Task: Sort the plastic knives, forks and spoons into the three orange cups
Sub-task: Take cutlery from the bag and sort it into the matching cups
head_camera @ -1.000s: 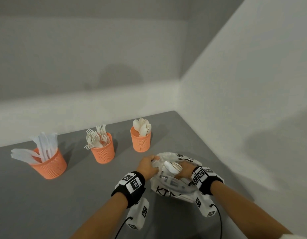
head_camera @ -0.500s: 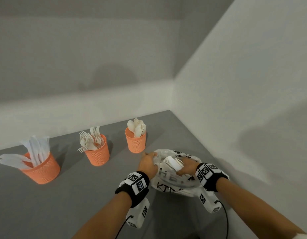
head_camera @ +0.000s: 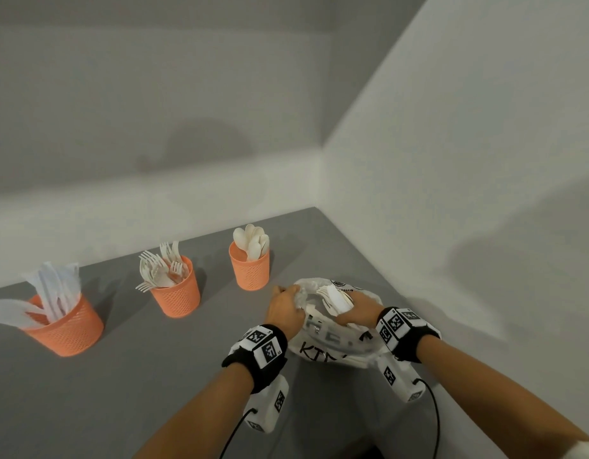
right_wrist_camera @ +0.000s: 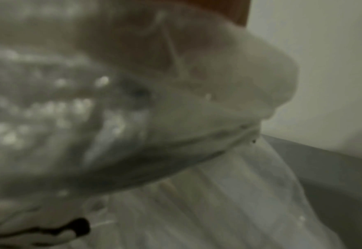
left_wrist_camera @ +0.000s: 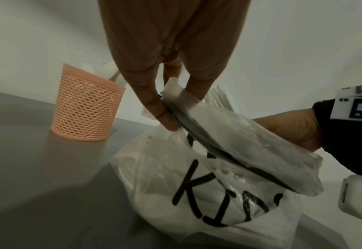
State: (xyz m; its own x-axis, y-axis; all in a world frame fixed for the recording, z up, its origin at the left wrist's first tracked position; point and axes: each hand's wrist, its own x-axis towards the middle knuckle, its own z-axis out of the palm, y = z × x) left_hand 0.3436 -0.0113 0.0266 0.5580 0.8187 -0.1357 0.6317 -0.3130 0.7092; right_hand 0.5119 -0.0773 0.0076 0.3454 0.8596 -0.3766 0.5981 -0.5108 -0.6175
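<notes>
Three orange mesh cups stand in a row: the knives cup [head_camera: 66,326] at the left, the forks cup [head_camera: 177,289] in the middle, and the spoons cup [head_camera: 250,266] [left_wrist_camera: 86,104] nearest my hands. A translucent plastic bag [head_camera: 323,351] [left_wrist_camera: 208,185] [right_wrist_camera: 176,118] with black lettering lies on the grey table. My left hand [head_camera: 285,308] [left_wrist_camera: 171,107] pinches the bag's rim. My right hand [head_camera: 356,311] [left_wrist_camera: 288,129] reaches into the bag's mouth and grips a bundle of white plastic cutlery [head_camera: 334,298] [left_wrist_camera: 218,97]. Tines show at the bundle's top. The right wrist view is blurred bag plastic only.
The grey table [head_camera: 121,376] meets a white wall at the back and another close on the right, just beyond the bag. Bare tabletop lies between the cups and my left forearm. Cables hang from both wrist cameras near the front edge.
The cutlery bundle in my right hand has come slightly further up out of the bag. My left hand keeps its pinch on the rim. The head view has drifted a little to the right.
</notes>
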